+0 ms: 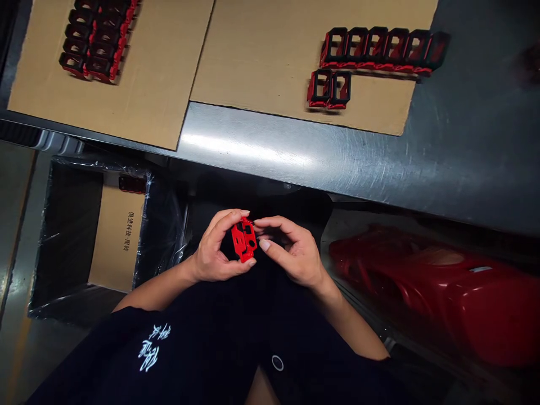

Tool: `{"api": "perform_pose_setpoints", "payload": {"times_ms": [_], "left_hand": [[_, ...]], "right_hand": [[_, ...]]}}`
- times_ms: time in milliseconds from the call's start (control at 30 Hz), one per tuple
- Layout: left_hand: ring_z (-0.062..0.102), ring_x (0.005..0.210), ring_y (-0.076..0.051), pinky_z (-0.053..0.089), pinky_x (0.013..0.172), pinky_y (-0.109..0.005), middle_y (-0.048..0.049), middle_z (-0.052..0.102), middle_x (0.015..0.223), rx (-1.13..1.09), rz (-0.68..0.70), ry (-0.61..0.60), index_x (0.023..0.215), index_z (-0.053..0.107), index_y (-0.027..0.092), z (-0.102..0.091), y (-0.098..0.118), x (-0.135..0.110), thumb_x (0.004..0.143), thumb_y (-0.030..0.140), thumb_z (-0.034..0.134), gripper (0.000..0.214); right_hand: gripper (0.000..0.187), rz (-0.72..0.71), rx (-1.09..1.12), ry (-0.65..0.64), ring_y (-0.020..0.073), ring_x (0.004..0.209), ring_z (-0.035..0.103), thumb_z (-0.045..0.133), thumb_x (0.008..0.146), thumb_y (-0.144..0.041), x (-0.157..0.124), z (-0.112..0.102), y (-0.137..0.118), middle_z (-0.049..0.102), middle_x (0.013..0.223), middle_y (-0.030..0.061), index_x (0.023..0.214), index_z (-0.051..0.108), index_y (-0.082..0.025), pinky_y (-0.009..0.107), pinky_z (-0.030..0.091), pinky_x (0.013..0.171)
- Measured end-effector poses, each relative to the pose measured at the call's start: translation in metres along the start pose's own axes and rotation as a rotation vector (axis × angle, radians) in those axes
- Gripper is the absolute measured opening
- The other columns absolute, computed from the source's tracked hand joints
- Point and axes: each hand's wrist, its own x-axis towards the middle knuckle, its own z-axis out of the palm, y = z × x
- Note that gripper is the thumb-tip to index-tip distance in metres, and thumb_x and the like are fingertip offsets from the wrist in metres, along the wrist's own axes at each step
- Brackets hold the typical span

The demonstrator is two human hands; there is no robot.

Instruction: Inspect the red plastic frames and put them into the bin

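My left hand (218,247) holds a small red plastic housing (243,241) with black inserts and round and square openings, gripping it at its top and bottom ends between fingers and thumb. Close to the right side of that housing is my right hand (295,250), index finger and thumb curved and apart. Its index fingertip reaches the upper right corner; whether it touches is unclear. Similar red and black housings stand on the bench: a row (377,50) at the right, a pair (329,90) in front of it, and a block of several (99,39) at the left.
Cardboard sheets (261,62) cover part of the metal bench (270,135). Below the bench at left stands a plastic-lined box (65,225) with printed cardboard (116,236) and a dark red part (133,184) inside. A large glossy red object (464,298) is at the lower right.
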Motion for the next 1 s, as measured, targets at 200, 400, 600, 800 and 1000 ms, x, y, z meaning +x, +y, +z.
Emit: {"api": "perform_pose_setpoints", "payload": {"times_ms": [200,400,600,800,1000], "left_hand": [[0.060,0.122,-0.028,0.061,0.095,-0.045,-0.0210,0.057,0.136,0.110,0.118,0.006,0.157,0.032,0.015,0.002,0.002,0.004,0.078,0.027,0.084,0.095],[0.063,0.117,-0.028,0.061,0.094,-0.045,-0.0181,0.061,0.133,0.098,0.025,-0.003,0.157,0.032,0.019,0.002,0.000,0.000,0.078,0.038,0.084,0.096],[0.062,0.120,-0.029,0.058,0.099,-0.047,-0.0172,0.059,0.134,0.000,-0.096,-0.013,0.155,0.035,0.021,0.002,-0.001,-0.005,0.075,0.039,0.086,0.096],[0.063,0.121,-0.030,0.056,0.102,-0.050,-0.0168,0.061,0.134,-0.030,-0.127,-0.017,0.155,0.036,0.022,0.002,-0.001,-0.004,0.075,0.042,0.086,0.096],[0.063,0.122,-0.031,0.055,0.104,-0.050,-0.0187,0.061,0.137,-0.073,-0.161,-0.016,0.155,0.036,0.023,0.004,-0.001,-0.007,0.077,0.040,0.084,0.094]], "right_hand": [[0.018,0.059,0.034,-0.028,0.0183,0.081,0.075,0.074,0.085,-0.022,0.003,0.004,-0.002,0.080,0.093,0.0039,0.103,0.075,-0.021,0.031,0.061,0.079],[0.018,0.178,0.165,-0.057,0.0183,0.082,0.075,0.074,0.086,-0.029,0.002,0.005,0.003,0.080,0.093,0.0046,0.102,0.076,-0.021,0.030,0.058,0.076],[0.024,0.281,0.221,-0.074,0.0158,0.073,0.070,0.077,0.084,-0.037,0.002,0.004,0.004,0.076,0.086,0.0033,0.100,0.076,-0.019,0.028,0.053,0.070],[0.030,0.333,0.263,-0.103,0.0161,0.072,0.067,0.078,0.083,-0.042,0.003,0.003,0.005,0.074,0.083,0.0031,0.100,0.075,-0.018,0.029,0.050,0.070],[0.031,0.356,0.315,-0.139,0.0145,0.068,0.063,0.078,0.083,-0.046,0.005,0.003,0.006,0.072,0.078,0.0010,0.096,0.074,-0.019,0.029,0.047,0.069]]}}
